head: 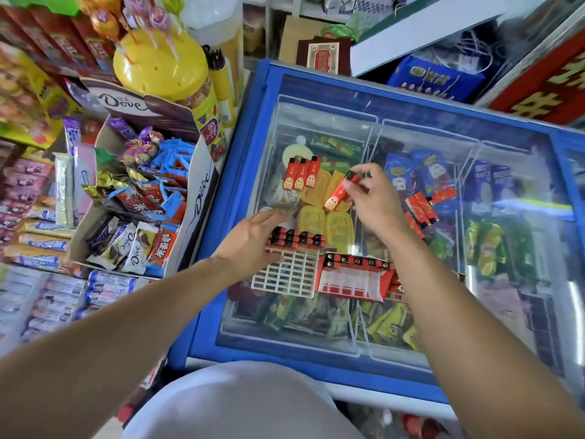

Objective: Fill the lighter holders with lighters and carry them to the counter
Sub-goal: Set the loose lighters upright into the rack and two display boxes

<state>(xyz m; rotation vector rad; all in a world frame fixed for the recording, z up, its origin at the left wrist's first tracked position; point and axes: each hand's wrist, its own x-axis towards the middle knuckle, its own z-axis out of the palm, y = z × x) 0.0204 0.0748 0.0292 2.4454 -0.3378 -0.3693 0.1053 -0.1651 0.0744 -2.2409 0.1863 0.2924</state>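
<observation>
The thumb and fingertips (pixel 348 184) of the right hand (pixel 375 201) pinched a single red lighter (pixel 338 193) near its black cap, holding it tilted above the freezer's glass, its printed base pointing down and to the left. The remaining fingers of that hand curled loosely over it.

The left hand (pixel 253 239) lay flat with its fingers straight and relaxed, gripping nothing, its palm resting on the left end of a white plastic lighter holder (pixel 286 274). This holder was a flat rectangular grid of small slots. Its far rows were filled with lighters standing upright, showing only glossy black-and-red tops (pixel 300 239), while the nearer rows of slots stood bare.

Just right of it, touching or nearly so, sat a red cardboard box of lighters (pixel 351 280), with a row of black caps along its far edge and a clear, shiny window over its front.

Three more red lighters (pixel 300 175) lay side by side on the glass beyond the holder, and a loose bunch of red lighters (pixel 422 207) lay to the right of the pinching hand.

All of this rested on the smooth sliding glass lid of a blue-framed chest freezer (pixel 247 160), with wrapped ices visible beneath. To the left stood an open cardboard Dove display box (pixel 196 198) heaped with crinkly foil-wrapped chocolates, and behind it a yellow plastic lollipop tub (pixel 161 64).
</observation>
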